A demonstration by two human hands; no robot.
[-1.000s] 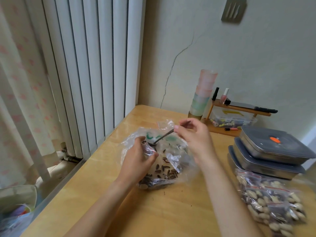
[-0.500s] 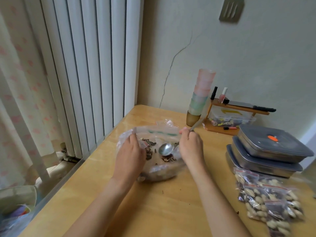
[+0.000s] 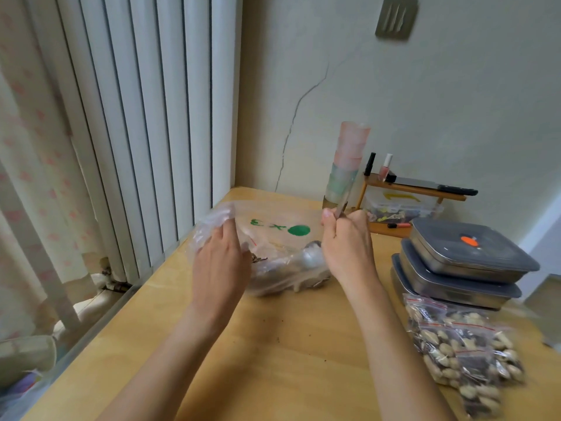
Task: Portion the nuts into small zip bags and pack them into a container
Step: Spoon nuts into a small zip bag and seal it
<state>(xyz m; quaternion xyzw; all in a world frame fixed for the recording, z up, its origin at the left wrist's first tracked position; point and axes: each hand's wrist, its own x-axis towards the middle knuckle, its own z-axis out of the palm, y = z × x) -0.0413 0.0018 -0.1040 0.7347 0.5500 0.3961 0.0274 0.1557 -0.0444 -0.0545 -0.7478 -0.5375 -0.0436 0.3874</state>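
Table (image 3: 273, 360) of pale wood carries, at its right edge, stacked metal containers (image 3: 464, 262) with grey lids and, nearer the camera, a heap of small zip bags (image 3: 464, 350) filled with nuts. Mid-table lies a large clear bag (image 3: 282, 238) with green print, dark seeds in its bottom. The left hand (image 3: 221, 262) grips its left edge; the right hand (image 3: 346, 241) pinches its right edge and clasps a spoon (image 3: 344, 197), whose bowl sits inside.

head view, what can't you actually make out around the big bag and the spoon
- Spoon bowl: blurred behind the large clear bag; load unclear.
- Left hand fingertips: hidden inside the bag's film.
- Metal containers: lids on, contents hidden.
- Small zip bags: overlapping, count unclear.
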